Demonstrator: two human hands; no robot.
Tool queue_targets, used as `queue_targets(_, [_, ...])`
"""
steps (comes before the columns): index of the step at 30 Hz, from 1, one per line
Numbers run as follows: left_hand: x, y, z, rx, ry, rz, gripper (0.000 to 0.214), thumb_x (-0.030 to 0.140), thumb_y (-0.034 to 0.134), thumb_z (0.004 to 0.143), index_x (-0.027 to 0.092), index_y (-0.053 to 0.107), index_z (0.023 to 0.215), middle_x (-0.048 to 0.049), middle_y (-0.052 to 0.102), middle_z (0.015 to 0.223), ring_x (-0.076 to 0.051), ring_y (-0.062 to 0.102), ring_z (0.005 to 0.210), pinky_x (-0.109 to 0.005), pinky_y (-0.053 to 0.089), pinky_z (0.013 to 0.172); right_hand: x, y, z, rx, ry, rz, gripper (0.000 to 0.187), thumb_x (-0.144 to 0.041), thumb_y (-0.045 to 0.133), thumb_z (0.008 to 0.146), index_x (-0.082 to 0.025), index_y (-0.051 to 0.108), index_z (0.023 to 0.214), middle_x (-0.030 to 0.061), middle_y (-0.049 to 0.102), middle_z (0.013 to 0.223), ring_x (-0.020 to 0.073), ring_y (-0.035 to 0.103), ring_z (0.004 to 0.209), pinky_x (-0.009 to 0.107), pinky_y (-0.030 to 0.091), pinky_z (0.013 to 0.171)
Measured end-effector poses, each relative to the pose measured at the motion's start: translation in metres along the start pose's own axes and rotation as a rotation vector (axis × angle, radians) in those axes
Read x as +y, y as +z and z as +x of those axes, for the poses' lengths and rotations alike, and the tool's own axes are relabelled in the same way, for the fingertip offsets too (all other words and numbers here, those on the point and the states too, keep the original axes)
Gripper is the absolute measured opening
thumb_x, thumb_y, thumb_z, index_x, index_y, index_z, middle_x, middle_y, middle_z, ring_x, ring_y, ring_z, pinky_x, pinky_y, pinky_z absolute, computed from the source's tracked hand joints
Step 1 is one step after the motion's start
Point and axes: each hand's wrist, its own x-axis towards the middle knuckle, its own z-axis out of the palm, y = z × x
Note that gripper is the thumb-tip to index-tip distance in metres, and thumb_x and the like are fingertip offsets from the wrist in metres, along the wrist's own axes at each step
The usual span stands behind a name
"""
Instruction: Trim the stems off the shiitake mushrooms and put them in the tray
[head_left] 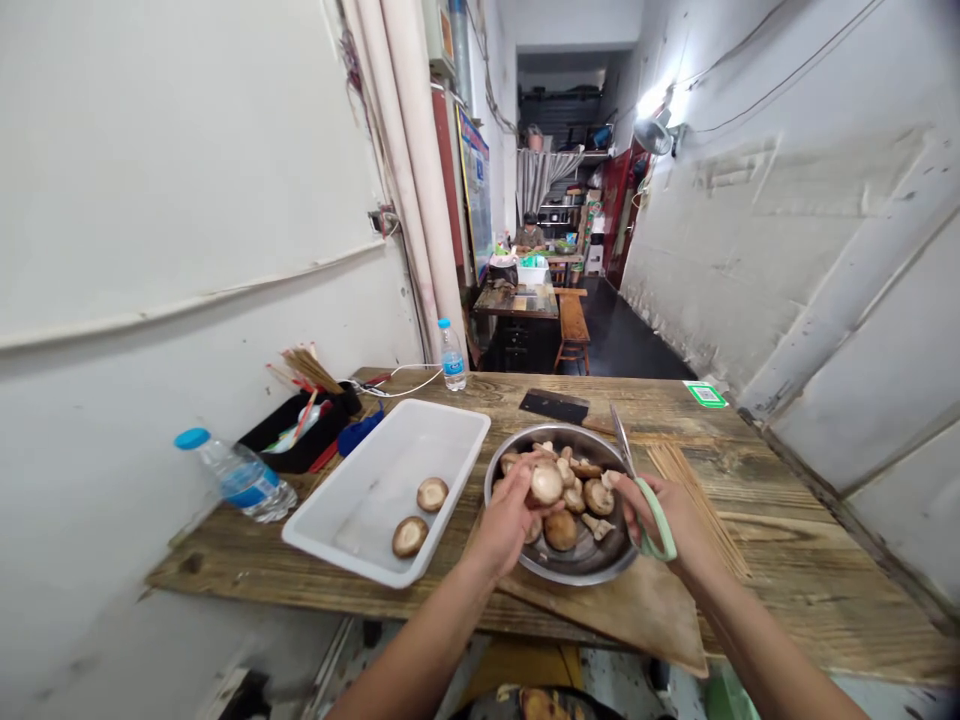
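Left hand point(510, 512), half-curled, is cupping a mushroom point(546, 484), pale side up, over the bowl point(571, 566), 11 o'clock of centre; right hand point(679, 515), closed, is gripping scissors point(661, 521); keeping the mushroom steady, scissors clear of left hand, is probably helping

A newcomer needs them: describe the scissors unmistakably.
On the wooden table sits a round metal bowl of mushrooms. At its right side, the right hand holds the scissors. Their pale green handle distinguishes them from the dark cleaver behind.
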Motion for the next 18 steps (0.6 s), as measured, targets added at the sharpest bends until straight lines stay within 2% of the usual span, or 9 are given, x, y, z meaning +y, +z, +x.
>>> queue_targets(2, [0.012, -0.019, -0.001, 0.175, 0.208, 0.303, 0.040, 0.037, 0.058, 0.079, 0.022, 0.057, 0.116, -0.0087, 0.056, 0.123, -0.024, 0.051, 0.112, -0.039, 0.039, 0.098, 0.007, -0.004, 0.002, 0.024, 0.039, -0.063, 0.037, -0.049, 0.063, 0.068, -0.021, 0.045, 0.051, -0.0054, 0.044, 0.036, 0.0087, 0.040, 0.030, 0.021, 0.028, 0.032])
queue_targets(4, [0.027, -0.045, -0.004, 0.367, 0.436, 0.765, 0.042, 0.035, 0.057, 0.080, 0.021, 0.055, 0.119, -0.0089, 0.053, 0.126, -0.024, 0.045, 0.120, -0.037, 0.030, 0.105, 0.017, -0.008, 0.002, 0.036, 0.075, -0.057, 0.037, -0.050, 0.063, 0.067, -0.021, 0.045, 0.052, -0.0058, 0.044, 0.037, 0.0089, 0.040, 0.031, 0.021, 0.029, 0.032])
queue_targets(6, [0.039, -0.075, -0.005, 0.498, 0.557, 1.256, 0.047, 0.033, 0.052, 0.082, 0.017, 0.049, 0.126, -0.0121, 0.048, 0.130, -0.025, 0.040, 0.123, -0.039, 0.025, 0.107, 0.028, -0.014, 0.000, 0.051, 0.089, -0.008, 0.036, -0.049, 0.063, 0.068, -0.021, 0.045, 0.054, -0.0060, 0.045, 0.039, 0.0087, 0.041, 0.032, 0.021, 0.030, 0.032])
queue_targets(7, [0.044, -0.089, -0.006, 0.542, 0.540, 1.462, 0.048, 0.031, 0.049, 0.082, 0.014, 0.047, 0.128, -0.0146, 0.047, 0.130, -0.027, 0.038, 0.123, -0.041, 0.025, 0.107, 0.033, -0.018, -0.002, 0.053, 0.094, 0.014, 0.036, -0.049, 0.063, 0.069, -0.021, 0.045, 0.055, -0.0061, 0.045, 0.040, 0.0084, 0.041, 0.032, 0.021, 0.030, 0.032])
queue_targets(9, [0.051, -0.117, -0.006, 0.548, 0.358, 1.791, 0.048, 0.027, 0.045, 0.082, 0.012, 0.047, 0.127, -0.0174, 0.049, 0.127, -0.030, 0.041, 0.119, -0.044, 0.028, 0.102, 0.043, -0.025, -0.008, 0.053, 0.106, 0.031, 0.036, -0.048, 0.062, 0.070, -0.021, 0.045, 0.055, -0.0062, 0.045, 0.041, 0.0080, 0.041, 0.032, 0.021, 0.031, 0.033])
queue_targets(12, [0.052, -0.145, -0.007, 0.430, 0.020, 2.012, 0.049, 0.025, 0.044, 0.080, 0.012, 0.048, 0.127, -0.0175, 0.056, 0.115, -0.032, 0.050, 0.107, -0.042, 0.037, 0.091, 0.054, -0.033, -0.020, 0.065, 0.130, 0.014, 0.036, -0.048, 0.062, 0.070, -0.020, 0.044, 0.055, -0.0065, 0.044, 0.041, 0.0077, 0.041, 0.031, 0.020, 0.031, 0.033])
queue_targets(14, [0.051, -0.147, -0.007, 0.385, -0.111, 2.044, 0.047, 0.030, 0.043, 0.081, 0.013, 0.050, 0.125, -0.0176, 0.058, 0.111, -0.034, 0.051, 0.105, -0.044, 0.039, 0.085, 0.060, -0.034, -0.027, 0.078, 0.142, 0.018, 0.036, -0.049, 0.062, 0.069, -0.020, 0.044, 0.056, -0.0068, 0.043, 0.040, 0.0074, 0.040, 0.030, 0.020, 0.030, 0.032])
queue_targets(15, [0.050, -0.142, -0.006, 0.406, -0.116, 2.046, 0.046, 0.033, 0.041, 0.083, 0.014, 0.052, 0.123, -0.0180, 0.058, 0.113, -0.034, 0.051, 0.106, -0.045, 0.039, 0.084, 0.062, -0.034, -0.030, 0.082, 0.147, 0.027, 0.036, -0.049, 0.062, 0.069, -0.020, 0.045, 0.056, -0.0068, 0.044, 0.040, 0.0073, 0.039, 0.030, 0.020, 0.029, 0.032])
queue_targets(18, [0.047, -0.104, 0.000, 0.531, 0.090, 2.027, 0.043, 0.034, 0.031, 0.089, 0.014, 0.057, 0.116, -0.0164, 0.057, 0.119, -0.030, 0.051, 0.108, -0.046, 0.035, 0.087, 0.071, -0.032, -0.034, 0.088, 0.153, 0.030, 0.035, -0.050, 0.065, 0.065, -0.019, 0.048, 0.062, -0.0064, 0.046, 0.041, 0.0082, 0.040, 0.030, 0.020, 0.030, 0.032])
